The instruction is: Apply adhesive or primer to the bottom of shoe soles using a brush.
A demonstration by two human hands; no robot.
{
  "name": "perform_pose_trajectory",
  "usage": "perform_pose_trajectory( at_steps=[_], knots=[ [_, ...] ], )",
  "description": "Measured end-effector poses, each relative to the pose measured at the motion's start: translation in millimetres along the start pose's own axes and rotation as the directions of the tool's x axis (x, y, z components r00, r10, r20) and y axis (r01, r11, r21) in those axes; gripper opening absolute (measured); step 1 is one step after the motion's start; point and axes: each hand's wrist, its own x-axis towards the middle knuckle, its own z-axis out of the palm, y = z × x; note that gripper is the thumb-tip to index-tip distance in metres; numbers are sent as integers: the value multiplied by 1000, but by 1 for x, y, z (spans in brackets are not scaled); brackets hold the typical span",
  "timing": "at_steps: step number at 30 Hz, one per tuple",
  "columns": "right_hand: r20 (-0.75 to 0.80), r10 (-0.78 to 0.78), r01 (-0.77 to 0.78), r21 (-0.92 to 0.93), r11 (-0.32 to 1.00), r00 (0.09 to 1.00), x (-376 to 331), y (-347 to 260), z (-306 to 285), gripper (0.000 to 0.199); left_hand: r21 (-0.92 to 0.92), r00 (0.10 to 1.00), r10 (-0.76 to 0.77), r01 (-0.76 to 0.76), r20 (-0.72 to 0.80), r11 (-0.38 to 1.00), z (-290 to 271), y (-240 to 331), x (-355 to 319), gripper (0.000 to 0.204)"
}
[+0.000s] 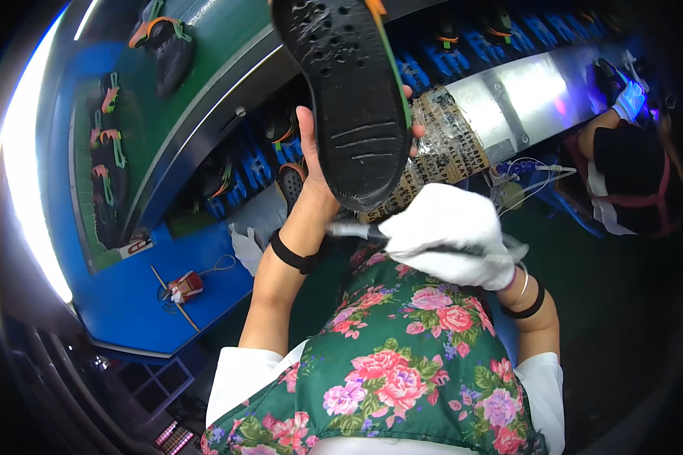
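A black shoe sole (pixel 357 114) with small holes and green and orange edges is held up in front of me. Wet, glossy patches show on its upward face. My bare left hand (pixel 317 171) grips it from beneath, thumb along the left side and fingertips at the right edge. My right hand (pixel 448 235), in a white glove, is closed around a slim brush (pixel 357 230) just below the sole's lower end. The brush's tip points left, apart from the sole and blurred by motion; the glove hides most of its handle.
Dark shoes (pixel 176 57) lie on a green conveyor (pixel 228 26) at upper left. A blue table (pixel 129 303) bears a small red-and-white object (pixel 184 288) and a stick. Blue racks (pixel 254 168) stand behind a metal duct (pixel 520 95). At right, a co-worker's gloved hand (pixel 630 101) works under bluish light.
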Motion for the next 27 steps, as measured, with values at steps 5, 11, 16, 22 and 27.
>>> perform_pose_trajectory(
  at_steps=[5,11,16,22,27],
  knots=[
    [-105,-95,68,-235,970,990,5,13,-3,19,3,993,-110,110,31,994,7,6,-13,105],
    [187,-120,160,-214,964,975,-9,4,5,39,223,927,-194,273,-322,936,-11,21,-20,101],
    [59,-68,78,-200,977,996,-1,4,-12,31,-24,907,-251,259,-337,966,-3,29,-22,49],
    [262,-138,209,-269,940,955,-10,2,-3,31,-40,875,-402,407,-269,913,1,37,-17,48],
    [145,-49,87,-273,958,988,-2,5,-16,27,27,859,-394,425,-327,905,12,32,-18,50]
  ],
)
